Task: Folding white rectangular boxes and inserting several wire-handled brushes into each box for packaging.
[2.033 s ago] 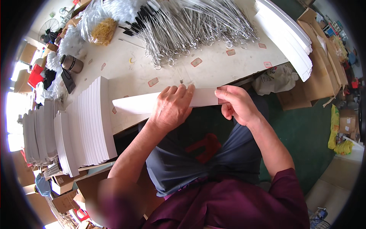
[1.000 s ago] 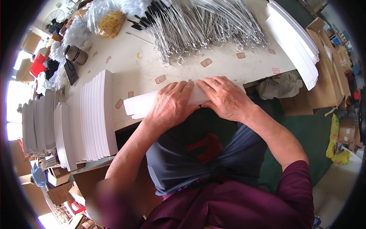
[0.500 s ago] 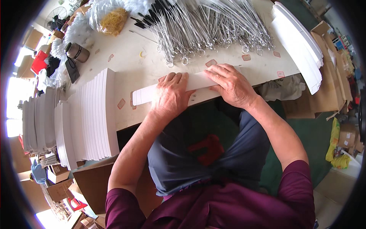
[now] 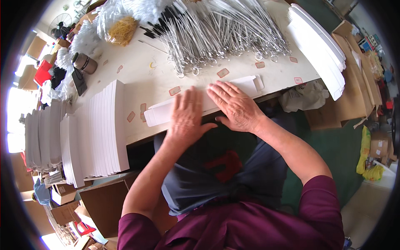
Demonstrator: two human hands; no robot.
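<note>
A long, narrow white carton (image 4: 161,112) lies along the table's near edge, its end flaps showing at both ends. My left hand (image 4: 187,114) rests flat over its middle-left part, fingers stretched out and slightly smeared by motion. Just to the right, my right hand (image 4: 235,106) lies over the carton with straight fingers and the thumb apart. Both palms hide the carton's middle. Neither hand is wrapped round it. Beyond them is a big heap of thin wire brushes (image 4: 221,37) with looped ends.
White folded cartons (image 4: 102,129) stand in a row at the left; another white stack (image 4: 318,50) lies at the right edge. Farther back are a metal cup (image 4: 85,62), a dark phone-like slab (image 4: 78,81) and a bag of yellow bands (image 4: 121,31). An opened cardboard box (image 4: 354,79) is at right.
My hands have straightened from their grip on the carton and flattened over it. The right hand has shifted left, baring the carton's right end.
</note>
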